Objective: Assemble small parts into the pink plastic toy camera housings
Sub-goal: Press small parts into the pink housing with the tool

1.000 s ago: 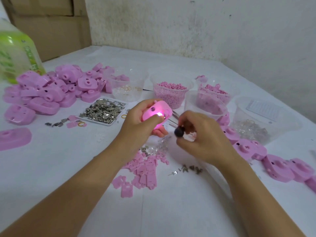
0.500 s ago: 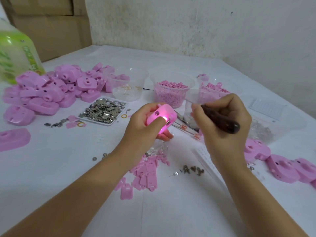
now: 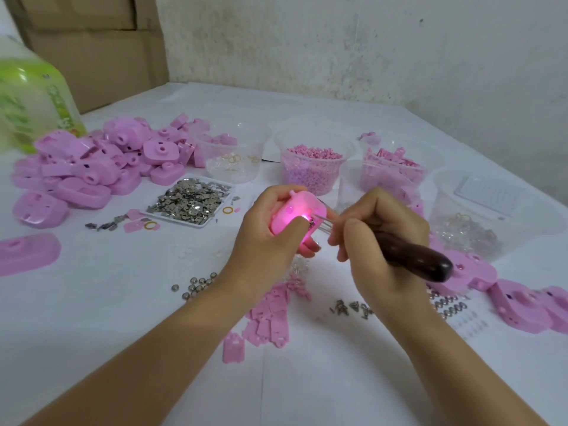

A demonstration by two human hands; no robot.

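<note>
My left hand (image 3: 270, 241) grips a pink toy camera housing (image 3: 295, 210) above the table's middle; a small light glows inside it near my thumb. My right hand (image 3: 378, 241) holds a tool with a dark wooden handle (image 3: 412, 253) like a pen. The tool's thin metal prongs (image 3: 324, 222) touch the lit edge of the housing. A heap of pink housings (image 3: 92, 164) lies at the back left, and several more housings (image 3: 522, 305) lie at the right.
A tray of small metal pieces (image 3: 190, 199) sits left of my hands. Clear cups hold rings (image 3: 233, 155), pink beads (image 3: 313, 162) and pink parts (image 3: 396, 167). Flat pink plates (image 3: 270, 315), steel balls (image 3: 196, 285) and metal clips (image 3: 350, 309) lie below my hands. A green bottle (image 3: 30, 99) stands far left.
My right hand lifted the tool from the table, turned it to a pen grip and brought its prongs to the housing. My left hand kept the glowing housing nearly in place.
</note>
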